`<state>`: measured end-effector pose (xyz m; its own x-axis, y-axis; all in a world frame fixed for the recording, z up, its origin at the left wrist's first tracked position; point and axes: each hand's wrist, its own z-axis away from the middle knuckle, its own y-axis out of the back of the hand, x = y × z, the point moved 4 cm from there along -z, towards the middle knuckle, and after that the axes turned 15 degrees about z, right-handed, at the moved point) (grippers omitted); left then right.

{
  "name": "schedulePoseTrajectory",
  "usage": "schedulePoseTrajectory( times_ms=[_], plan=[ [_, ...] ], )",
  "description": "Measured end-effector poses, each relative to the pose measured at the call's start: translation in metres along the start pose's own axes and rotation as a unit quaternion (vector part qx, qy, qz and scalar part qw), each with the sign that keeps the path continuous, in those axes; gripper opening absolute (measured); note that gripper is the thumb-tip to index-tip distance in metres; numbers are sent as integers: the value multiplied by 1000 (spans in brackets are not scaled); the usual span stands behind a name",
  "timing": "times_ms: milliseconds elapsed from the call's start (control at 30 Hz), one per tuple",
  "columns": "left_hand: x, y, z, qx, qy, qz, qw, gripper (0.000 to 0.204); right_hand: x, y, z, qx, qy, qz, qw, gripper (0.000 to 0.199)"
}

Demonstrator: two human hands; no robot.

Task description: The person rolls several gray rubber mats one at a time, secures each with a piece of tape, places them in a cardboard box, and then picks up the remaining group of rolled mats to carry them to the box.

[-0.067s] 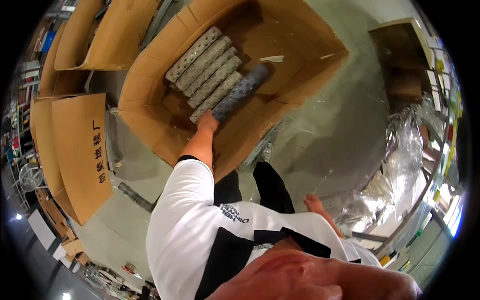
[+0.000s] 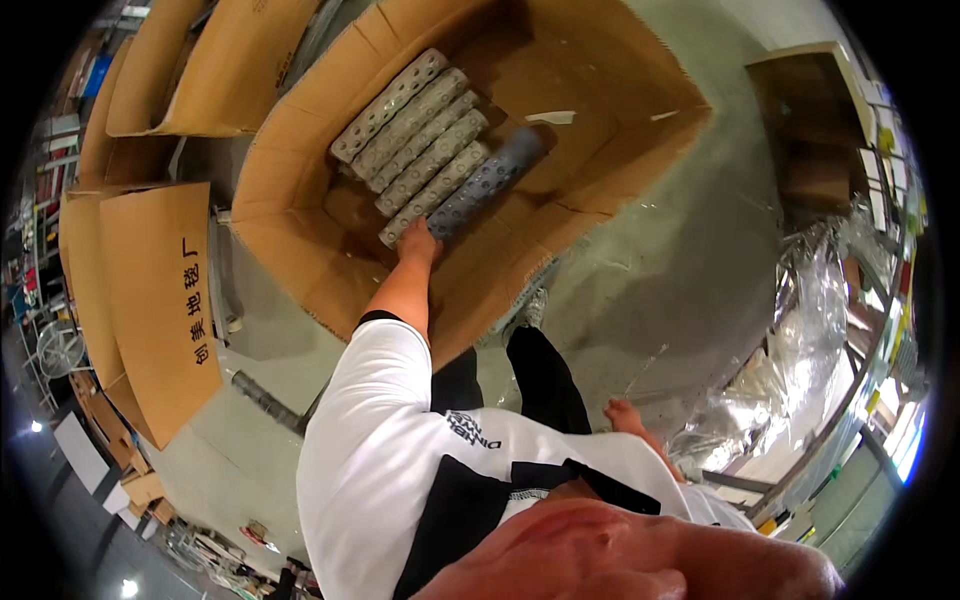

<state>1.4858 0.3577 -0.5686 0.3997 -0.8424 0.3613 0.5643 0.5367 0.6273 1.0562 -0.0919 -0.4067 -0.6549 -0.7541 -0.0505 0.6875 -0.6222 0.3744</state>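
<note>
Reaching into a large cardboard box (image 2: 290,150), my left hand (image 2: 416,240) is closed around the near end of a blue-grey patterned roll (image 2: 484,187), which looks like a rolled mat. The roll slants up and to the right, and its far end is smeared by motion. Several paler grey rolls (image 2: 408,120) with a dotted pattern, seemingly in clear wrap, lie side by side in the box, just left of it. My right hand (image 2: 625,416) hangs low by my side, loosely curled, with nothing visible in it; it is small in the picture.
Open cardboard boxes (image 2: 155,300) stand at the left. A dark roll (image 2: 265,398) lies on the floor (image 2: 660,270) near my left side. Crumpled clear plastic film (image 2: 800,320) is heaped at the right, below another carton (image 2: 810,90). A pale scrap (image 2: 550,118) rests inside the large box.
The view has shifted very slightly. My left hand stays on the end of the blue-grey roll, and nothing else has visibly changed.
</note>
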Motion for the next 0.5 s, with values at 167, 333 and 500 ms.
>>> schedulePoseTrajectory(
  times_ms=[167, 333, 500],
  plan=[
    [3, -44, -9, -17, 10, -40, 999, 75, 7, -44, -24, -118, -6, 37, 992, 46],
    [-36, -10, -42, 15, 62, 47, 997, 65, 10, -51, -27, -124, -84, -23, 989, 46],
    [-67, -6, -50, 127, 89, -44, 987, 65, 8, -44, -34, -88, -100, -100, 986, 45]
  ],
)
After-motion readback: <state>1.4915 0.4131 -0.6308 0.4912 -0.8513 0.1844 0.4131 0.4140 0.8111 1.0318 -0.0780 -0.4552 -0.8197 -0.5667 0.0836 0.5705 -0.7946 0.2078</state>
